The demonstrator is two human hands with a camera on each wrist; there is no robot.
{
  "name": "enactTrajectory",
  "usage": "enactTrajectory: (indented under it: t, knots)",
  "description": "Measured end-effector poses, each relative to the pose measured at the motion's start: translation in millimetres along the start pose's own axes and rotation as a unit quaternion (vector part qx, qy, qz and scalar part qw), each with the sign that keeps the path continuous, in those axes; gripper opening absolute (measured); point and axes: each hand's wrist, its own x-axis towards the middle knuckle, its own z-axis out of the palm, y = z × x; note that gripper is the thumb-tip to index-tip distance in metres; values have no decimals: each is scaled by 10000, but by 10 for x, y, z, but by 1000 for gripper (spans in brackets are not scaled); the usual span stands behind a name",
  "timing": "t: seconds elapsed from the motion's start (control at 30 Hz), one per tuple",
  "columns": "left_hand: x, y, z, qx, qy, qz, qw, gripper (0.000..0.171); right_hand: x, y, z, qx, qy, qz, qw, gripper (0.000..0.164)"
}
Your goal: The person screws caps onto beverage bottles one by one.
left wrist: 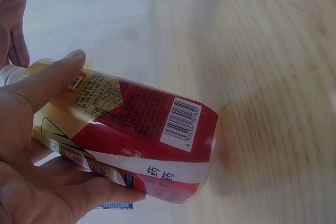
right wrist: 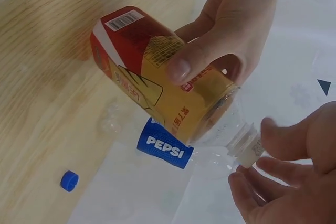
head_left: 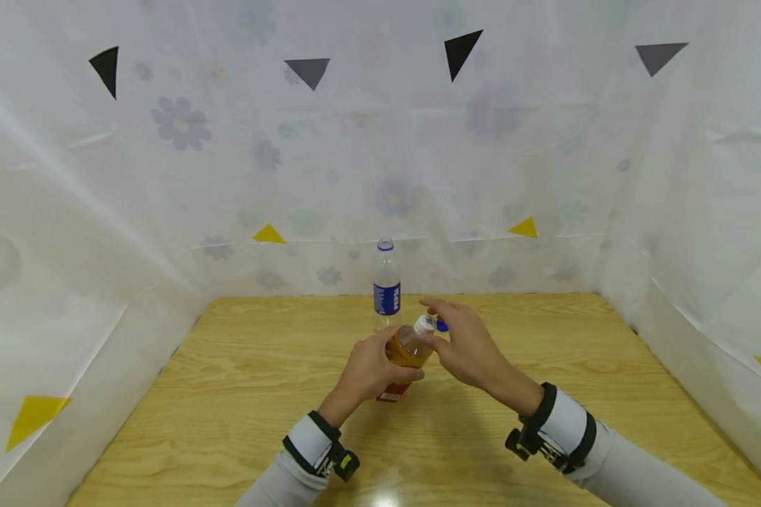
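My left hand (head_left: 366, 367) grips a drink bottle (right wrist: 149, 72) with a red and yellow label around its body, thumb on one side and fingers on the other. The bottle is tilted, its neck leaning up toward the right. At that neck, my right hand (head_left: 468, 346) pinches the white cap (right wrist: 251, 153) between thumb and fingers. Whether the cap is still on the threads I cannot tell. Just behind stands a clear plastic bottle (head_left: 387, 271) with a blue Pepsi label, upright and without a cap.
A blue bottle cap (right wrist: 69, 181) lies on the wooden table (head_left: 260, 394) near the Pepsi bottle, partly behind my right hand in the head view. White flower-patterned sheeting (head_left: 368, 155) with black, grey and yellow triangles encloses the table at the back and sides.
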Motion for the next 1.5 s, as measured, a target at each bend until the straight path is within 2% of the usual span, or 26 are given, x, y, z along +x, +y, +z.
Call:
enactTrajectory:
  t: [0.23, 0.97, 1.3, 1.5]
  knots:
    - [-3, 17, -14, -40, -20, -14, 10000, 66, 11, -12, -13, 133, -42, -337, 9993, 42]
    - [-15, -10, -13, 14, 61, 38, 10000, 65, 26, -6, 26, 130, 106, -345, 9993, 35]
    - [-9, 0, -17, 61, 27, -62, 10000, 67, 42, 12, 56, -30, 364, -266, 9990, 19]
    - [-7, 0, -15, 46, 16, -97, 9999, 66, 57, 31, 67, 12, 418, -156, 9990, 16]
